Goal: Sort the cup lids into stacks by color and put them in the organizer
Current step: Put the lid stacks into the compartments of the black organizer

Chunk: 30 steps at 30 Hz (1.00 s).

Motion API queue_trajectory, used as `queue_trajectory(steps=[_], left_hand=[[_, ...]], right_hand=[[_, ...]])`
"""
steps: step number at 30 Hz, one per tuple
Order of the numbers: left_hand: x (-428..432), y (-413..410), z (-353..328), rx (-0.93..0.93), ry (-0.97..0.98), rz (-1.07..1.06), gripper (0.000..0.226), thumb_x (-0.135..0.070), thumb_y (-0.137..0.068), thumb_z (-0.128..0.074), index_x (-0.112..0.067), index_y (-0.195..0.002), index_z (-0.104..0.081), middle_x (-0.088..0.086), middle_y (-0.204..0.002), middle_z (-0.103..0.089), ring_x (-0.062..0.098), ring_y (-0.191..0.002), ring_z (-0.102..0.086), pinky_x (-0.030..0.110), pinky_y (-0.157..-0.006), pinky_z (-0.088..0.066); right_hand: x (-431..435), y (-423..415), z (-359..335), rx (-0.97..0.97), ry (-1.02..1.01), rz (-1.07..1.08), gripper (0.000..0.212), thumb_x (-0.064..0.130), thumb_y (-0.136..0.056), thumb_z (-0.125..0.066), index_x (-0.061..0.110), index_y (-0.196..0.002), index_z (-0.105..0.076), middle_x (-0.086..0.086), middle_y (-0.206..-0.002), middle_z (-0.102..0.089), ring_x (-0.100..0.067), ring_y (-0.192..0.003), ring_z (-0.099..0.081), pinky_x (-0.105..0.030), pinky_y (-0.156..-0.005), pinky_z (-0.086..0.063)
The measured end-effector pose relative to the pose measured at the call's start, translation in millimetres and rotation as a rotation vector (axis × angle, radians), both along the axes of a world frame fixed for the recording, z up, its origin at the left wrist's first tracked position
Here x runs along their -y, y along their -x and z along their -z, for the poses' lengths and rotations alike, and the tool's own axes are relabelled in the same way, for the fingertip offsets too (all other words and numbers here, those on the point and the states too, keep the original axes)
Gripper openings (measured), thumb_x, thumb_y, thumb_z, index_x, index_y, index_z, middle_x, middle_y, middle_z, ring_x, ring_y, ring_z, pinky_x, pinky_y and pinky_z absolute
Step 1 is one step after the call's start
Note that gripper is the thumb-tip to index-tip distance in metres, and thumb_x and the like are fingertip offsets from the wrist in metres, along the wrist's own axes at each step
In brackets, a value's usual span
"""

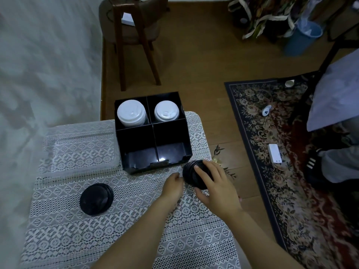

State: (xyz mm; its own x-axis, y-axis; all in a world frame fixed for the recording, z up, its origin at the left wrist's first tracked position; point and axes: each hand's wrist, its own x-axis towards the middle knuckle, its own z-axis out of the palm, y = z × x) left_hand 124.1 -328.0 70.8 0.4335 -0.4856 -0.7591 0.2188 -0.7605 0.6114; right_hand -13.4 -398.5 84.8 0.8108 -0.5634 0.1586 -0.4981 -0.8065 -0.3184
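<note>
Our right hand curls fingers and thumb round a tilted stack of black plastic cup lids on the white lace tablecloth, just before the black four-compartment organizer; our left hand meets the stack's end, though whether it grips we cannot tell; two white lid stacks fill the far compartments; a second black lid stack lies well apart, leftward.

Glossy black organizer, lace tablecloth

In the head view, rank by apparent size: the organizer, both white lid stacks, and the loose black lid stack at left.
1. organizer
2. loose black lid stack, nearer the camera, so unsure against the next
3. left white lid stack
4. right white lid stack
</note>
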Motion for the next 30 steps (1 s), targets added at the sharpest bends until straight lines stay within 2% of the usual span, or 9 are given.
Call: queue_trajectory(steps=[5,9,14,19,25,28,30], left_hand=[[10,1,4,-0.168,0.015,-0.126,0.035,-0.024,-0.103,-0.033,-0.01,-0.125,-0.056,0.009,-0.119,-0.06,0.029,-0.114,-0.055,0.041,-0.099,-0.044],[16,2,9,-0.207,-0.009,-0.18,0.03,-0.025,-0.102,-0.034,-0.014,-0.108,-0.062,0.005,-0.101,-0.063,0.02,-0.091,-0.055,0.037,-0.088,-0.046],[24,4,10,-0.253,-0.04,-0.264,0.029,-0.025,-0.101,-0.036,-0.014,-0.094,-0.062,0.004,-0.08,-0.061,0.018,-0.077,-0.053,0.031,-0.075,-0.044],[23,8,7,-0.255,-0.037,-0.254,0.029,-0.023,-0.1,-0.035,-0.012,-0.098,-0.062,0.004,-0.08,-0.06,0.017,-0.077,-0.053,0.032,-0.074,-0.046],[7,12,-8,-0.24,-0.029,-0.276,0.028,-0.019,-0.1,-0.036,-0.01,-0.083,-0.056,0.003,-0.062,-0.049,0.015,-0.057,-0.042,0.031,-0.061,-0.038],[-1,9,-19,-0.194,-0.02,-0.309,0.026,-0.013,-0.097,-0.038,-0.009,-0.077,-0.054,0.004,-0.057,-0.048,0.016,-0.053,-0.04,0.03,-0.06,-0.036],[-7,4,-29,-0.157,-0.012,-0.304,0.028,-0.006,-0.093,-0.041,-0.01,-0.068,-0.052,0.002,-0.052,-0.047,0.016,-0.051,-0.04,0.026,-0.054,-0.034]], right_hand=[[-2,11,4,0.037,-0.009,-0.012,0.057,0.038,-0.083,-0.062,0.019,-0.135,-0.048,-0.009,-0.139,-0.049,-0.027,-0.129,-0.042,-0.038,-0.088,-0.054],[-2,13,5,0.049,-0.02,-0.009,0.052,0.041,-0.087,-0.055,0.02,-0.135,-0.05,-0.008,-0.139,-0.047,-0.027,-0.13,-0.042,-0.037,-0.089,-0.053],[-3,17,6,0.06,-0.035,-0.008,0.052,0.04,-0.087,-0.054,0.019,-0.135,-0.05,-0.01,-0.139,-0.05,-0.027,-0.131,-0.041,-0.038,-0.092,-0.052],[-3,22,3,0.066,-0.052,0.016,0.054,0.041,-0.087,-0.054,0.018,-0.136,-0.048,-0.01,-0.139,-0.049,-0.027,-0.13,-0.04,-0.035,-0.096,-0.046],[-6,22,-14,0.075,-0.06,-0.008,0.057,0.04,-0.085,-0.057,0.018,-0.137,-0.046,-0.008,-0.141,-0.046,-0.027,-0.13,-0.041,-0.035,-0.099,-0.042],[-7,13,-28,0.06,-0.071,-0.026,0.056,0.042,-0.085,-0.054,0.016,-0.134,-0.047,-0.006,-0.142,-0.047,-0.024,-0.132,-0.04,-0.036,-0.103,-0.041],[-7,4,-37,0.06,-0.078,-0.045,0.055,0.043,-0.084,-0.055,0.014,-0.13,-0.049,-0.006,-0.142,-0.048,-0.023,-0.131,-0.04,-0.036,-0.104,-0.042]])
